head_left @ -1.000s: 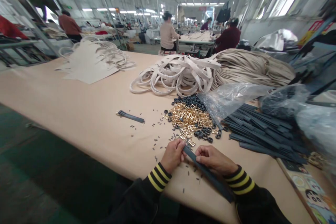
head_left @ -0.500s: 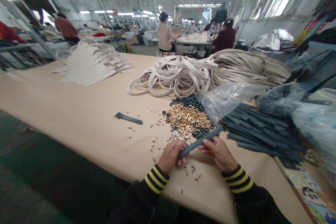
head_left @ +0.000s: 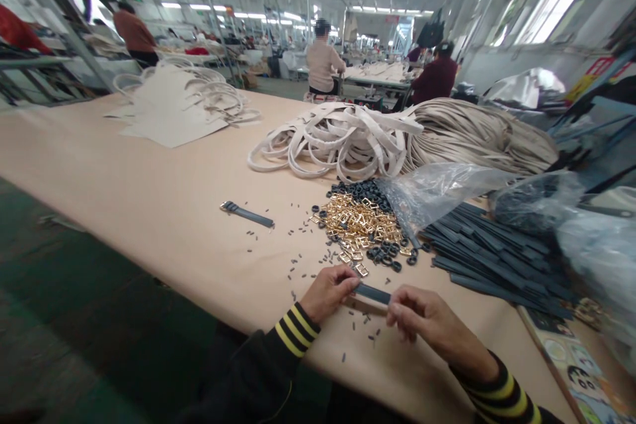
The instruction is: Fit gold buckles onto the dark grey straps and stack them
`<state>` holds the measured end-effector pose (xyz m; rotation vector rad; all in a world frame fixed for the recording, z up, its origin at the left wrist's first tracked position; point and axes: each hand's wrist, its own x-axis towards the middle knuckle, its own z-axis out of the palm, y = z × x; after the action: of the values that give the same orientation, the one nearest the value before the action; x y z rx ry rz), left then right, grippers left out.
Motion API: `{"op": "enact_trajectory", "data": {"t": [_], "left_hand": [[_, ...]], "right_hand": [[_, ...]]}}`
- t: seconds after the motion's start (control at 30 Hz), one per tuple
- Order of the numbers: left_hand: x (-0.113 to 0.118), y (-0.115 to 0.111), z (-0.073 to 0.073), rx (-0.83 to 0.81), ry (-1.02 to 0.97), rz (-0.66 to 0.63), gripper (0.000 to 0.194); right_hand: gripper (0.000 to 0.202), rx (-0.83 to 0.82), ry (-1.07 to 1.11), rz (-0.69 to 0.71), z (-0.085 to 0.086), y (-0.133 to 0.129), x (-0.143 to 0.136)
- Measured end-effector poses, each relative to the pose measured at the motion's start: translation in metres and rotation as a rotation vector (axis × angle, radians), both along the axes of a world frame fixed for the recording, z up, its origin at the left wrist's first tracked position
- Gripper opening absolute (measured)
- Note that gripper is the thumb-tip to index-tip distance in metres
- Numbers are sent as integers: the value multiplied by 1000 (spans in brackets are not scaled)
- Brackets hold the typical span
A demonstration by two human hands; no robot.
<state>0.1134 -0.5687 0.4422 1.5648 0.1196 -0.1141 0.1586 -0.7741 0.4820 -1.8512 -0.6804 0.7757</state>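
A short dark strap [head_left: 372, 293] spans the gap between my hands, low over the table's near side. My left hand [head_left: 328, 293] pinches its left end between thumb and fingers. At the right end, the bent fingers of my right hand [head_left: 427, 319] close around the strap and hide its tip. Just beyond my left fingertips lies a heap of gold buckles [head_left: 360, 220], with black loops [head_left: 385, 253] around it. A strap with a buckle fitted [head_left: 251, 215] lies off to the left. Small dark pieces [head_left: 366, 318] are scattered near both hands.
Many dark straps [head_left: 497, 258] are piled at the right, beside a clear plastic bag [head_left: 437, 192]. Looped pale straps [head_left: 342, 139] and a long bundle [head_left: 481, 129] lie behind. Pale fabric panels [head_left: 173, 109] rest at the far left. Several people work at tables beyond.
The strap has swung from slanting up to the right to nearly level. My right hand has come down and turned. The view has shifted slightly.
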Motion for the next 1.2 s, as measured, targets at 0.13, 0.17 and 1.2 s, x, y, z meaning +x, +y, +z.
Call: {"op": "enact_trajectory", "data": {"t": [0.13, 0.17, 1.2], "left_hand": [[0, -1, 4, 19, -14, -39, 21], [1, 0, 3, 18, -4, -28, 21], [9, -5, -4, -58, 138, 180, 25]], "right_hand": [[21, -79, -397, -12, 6, 23, 4], [20, -108, -355, 46, 1, 30, 7], [34, 172, 523, 120, -43, 45, 21]]}}
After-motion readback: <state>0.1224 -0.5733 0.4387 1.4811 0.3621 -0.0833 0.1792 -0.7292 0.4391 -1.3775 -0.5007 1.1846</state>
